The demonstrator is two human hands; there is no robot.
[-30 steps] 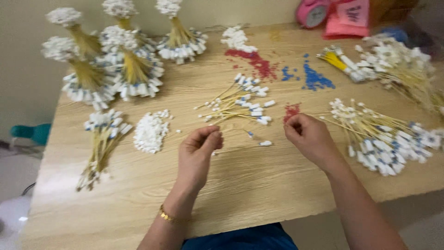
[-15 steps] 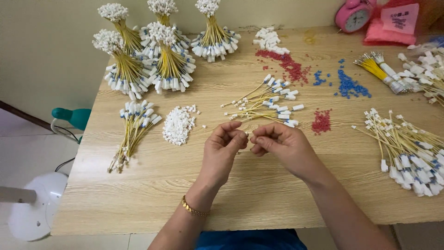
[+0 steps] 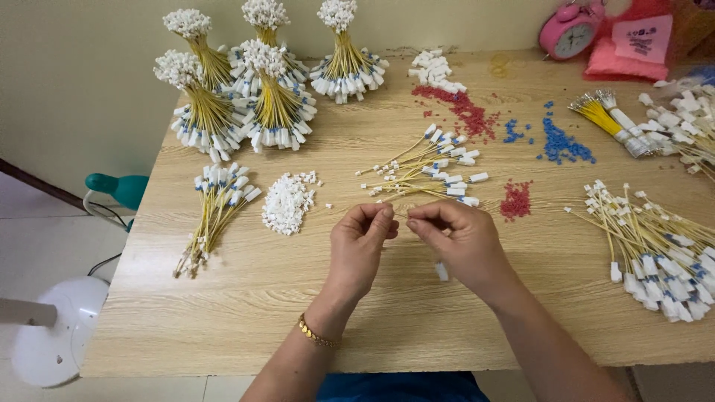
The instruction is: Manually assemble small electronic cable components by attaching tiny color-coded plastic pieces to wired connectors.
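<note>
While both hands meet over the light wooden worktop (image 3: 246, 298), we note the left hand (image 3: 360, 246) pinching one end of a thin yellow wire (image 3: 402, 217) between thumb and fingertips. Our right hand (image 3: 458, 242) pinches the same wire just beside it, and a small white plastic connector (image 3: 442, 271) hangs below that palm. Just beyond the fingertips lies a loose spread of yellow wires with white end plugs (image 3: 432, 167). Left of the left hand sits a heap of small white plastic caps (image 3: 286, 202). Right of the right hand lies a small pile of red beads (image 3: 515, 201).
</note>
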